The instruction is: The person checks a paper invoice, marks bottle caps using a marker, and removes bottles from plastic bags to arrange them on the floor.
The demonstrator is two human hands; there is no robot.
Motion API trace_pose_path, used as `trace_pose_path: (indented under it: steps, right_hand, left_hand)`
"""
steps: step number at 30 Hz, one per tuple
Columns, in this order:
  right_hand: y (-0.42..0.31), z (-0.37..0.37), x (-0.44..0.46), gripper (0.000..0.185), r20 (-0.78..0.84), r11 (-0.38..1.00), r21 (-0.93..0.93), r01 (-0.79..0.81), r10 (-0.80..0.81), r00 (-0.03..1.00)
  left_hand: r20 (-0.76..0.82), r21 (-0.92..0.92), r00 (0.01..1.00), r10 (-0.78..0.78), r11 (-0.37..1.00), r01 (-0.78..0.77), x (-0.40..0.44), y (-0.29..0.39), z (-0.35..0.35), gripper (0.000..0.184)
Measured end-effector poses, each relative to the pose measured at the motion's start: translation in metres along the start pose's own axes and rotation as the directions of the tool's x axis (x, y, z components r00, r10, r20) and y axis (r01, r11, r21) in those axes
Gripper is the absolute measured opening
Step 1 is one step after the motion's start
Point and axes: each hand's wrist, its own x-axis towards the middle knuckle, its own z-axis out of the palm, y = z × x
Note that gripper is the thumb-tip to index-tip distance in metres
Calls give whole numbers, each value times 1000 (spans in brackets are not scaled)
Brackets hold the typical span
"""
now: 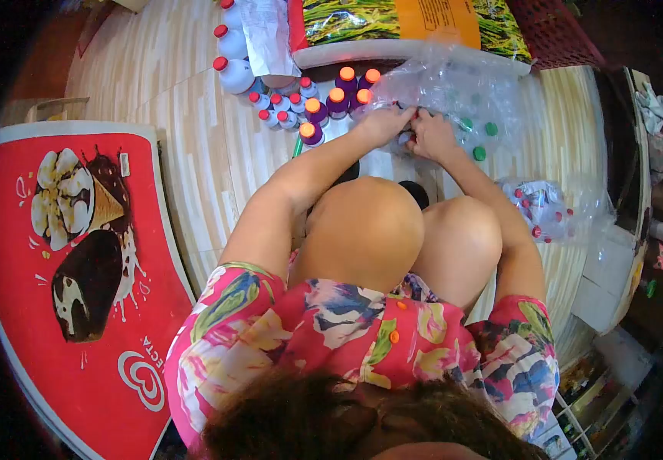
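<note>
Wood-patterned floor (193,107) lies under the left grip (389,124) and right grip (433,136), which meet by the edge of a clear plastic bag (466,86), fingers drawn together; what they pinch, I cannot tell. Green-capped bottles (491,129) show just right of the grips. Thin plastic likely wants light, close-set fingertips to avoid tearing.

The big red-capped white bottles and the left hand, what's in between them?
Small red-capped white bottles, then orange-capped purple bottles. You can see that in the head view.

"ECTA" on red panel (151,264)
</note>
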Motion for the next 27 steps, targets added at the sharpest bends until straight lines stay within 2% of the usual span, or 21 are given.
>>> trace_pose_path:
  steps: [1,4,7,10,13,14,17,18,21,22,25,27]
  right_hand:
    - [0,3,2,50,50,998,18,-52,51,997]
    - [0,4,2,48,129,995,-85,-51,61,990]
    - [3,11,2,44,172,992,-127,22,0,985]
    - [6,24,6,42,153,988,-153,-20,44,987]
    - [12,19,5,36,253,996,-83,-41,61,966]
    - [12,14,3,35,228,996,-92,-16,37,973]
    - [11,-30,-10,33,170,996,-77,44,-30,985]
    - [15,-41,-14,33,160,998,-41,49,-42,986]
    - [3,-108,-35,35,116,999,34,8,-11,993]
    - [4,-124,-40,35,101,1000,27,-4,1,995]
    - [-12,-190,-62,35,36,999,-1,47,-47,998]
    - [-27,-229,-72,35,24,997,41,67,-68,997]
  left_hand:
    - [27,-10,1000,9,1000,-8,2,0,0,45]
    - [-44,-123,998,47,991,-52,18,-5,20,35]
    - [-85,-184,979,184,963,-197,26,-14,31,23]
    - [-217,-55,945,244,964,-261,17,-15,38,17]
    - [-227,78,935,271,962,-260,0,-7,24,16]
    - [-296,16,915,274,959,-282,-10,1,10,15]
    - [-266,40,949,169,986,-165,-30,28,-37,18]
    - [-323,104,926,195,980,-170,-30,31,-42,20]
    - [-386,-75,917,98,988,-137,-41,49,-86,22]
    - [-370,-123,928,52,987,-105,-55,56,-114,28]
    - [-502,-142,865,-14,988,-67,-105,58,-168,32]
    - [-460,-157,877,-135,985,70,-148,57,-204,35]
